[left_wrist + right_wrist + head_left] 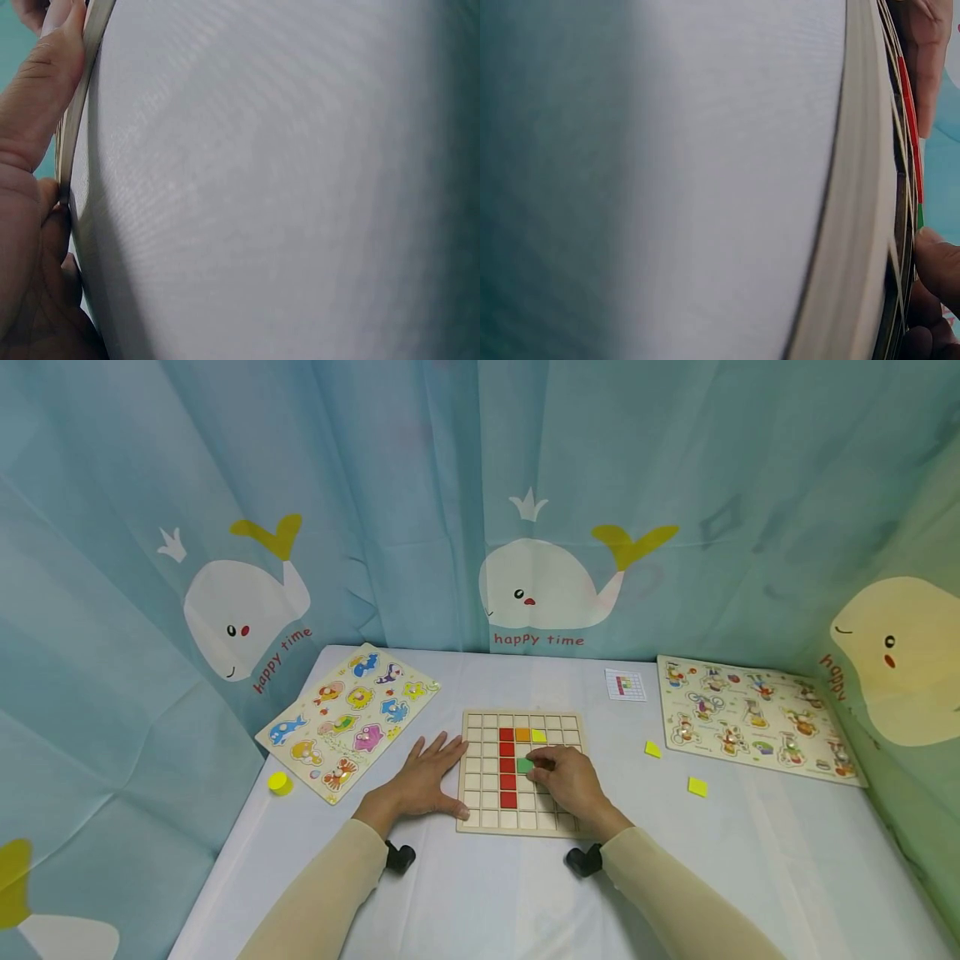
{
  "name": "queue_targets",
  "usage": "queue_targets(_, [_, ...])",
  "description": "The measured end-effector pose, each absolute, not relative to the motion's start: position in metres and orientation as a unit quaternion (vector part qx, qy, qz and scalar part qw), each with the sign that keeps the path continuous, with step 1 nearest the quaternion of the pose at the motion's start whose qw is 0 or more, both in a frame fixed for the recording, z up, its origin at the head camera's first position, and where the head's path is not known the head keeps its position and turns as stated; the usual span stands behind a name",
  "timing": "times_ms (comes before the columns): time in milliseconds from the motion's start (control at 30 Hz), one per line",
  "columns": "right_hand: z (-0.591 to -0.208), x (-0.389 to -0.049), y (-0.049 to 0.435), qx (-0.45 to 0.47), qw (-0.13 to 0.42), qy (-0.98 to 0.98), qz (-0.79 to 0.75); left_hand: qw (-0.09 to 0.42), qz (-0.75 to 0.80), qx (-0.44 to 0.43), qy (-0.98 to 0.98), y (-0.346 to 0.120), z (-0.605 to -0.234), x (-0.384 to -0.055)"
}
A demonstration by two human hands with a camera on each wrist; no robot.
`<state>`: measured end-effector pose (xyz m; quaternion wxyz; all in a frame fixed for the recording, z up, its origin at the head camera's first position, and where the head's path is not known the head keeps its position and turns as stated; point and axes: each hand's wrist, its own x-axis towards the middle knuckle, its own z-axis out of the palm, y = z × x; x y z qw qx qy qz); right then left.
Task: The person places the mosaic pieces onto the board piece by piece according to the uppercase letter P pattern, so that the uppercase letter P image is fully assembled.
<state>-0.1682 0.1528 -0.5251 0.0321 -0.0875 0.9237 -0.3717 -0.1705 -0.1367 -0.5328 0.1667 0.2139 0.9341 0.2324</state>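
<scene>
A wooden grid board (480,817) lies on the table between both hands. A column of red square tiles (507,782) fills part of it, with an orange tile (522,735) and a yellow tile (538,736) beside the top one. My right hand (573,783) pinches at a green tile (524,766) right of the red column; the thumb tip meets the green tile's edge in the right wrist view. With fingers spread, my left hand (423,783) rests at the board's left side, its thumb (46,82) against the frame.
Left of the board is a sea-animal puzzle (351,714), with yellow round pieces (280,783) near it. A second picture puzzle (757,718) lies at the right. Between it and the board are a pattern card (626,685) and two loose yellow tiles (697,787). Curtains enclose the table.
</scene>
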Motion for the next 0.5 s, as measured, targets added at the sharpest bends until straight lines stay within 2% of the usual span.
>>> queue_targets(500, [-0.5264,-0.1682,0.1531,-0.084,0.034,0.923,-0.373,0.161,0.226,0.213,0.937,-0.1368,-0.5358,-0.1711])
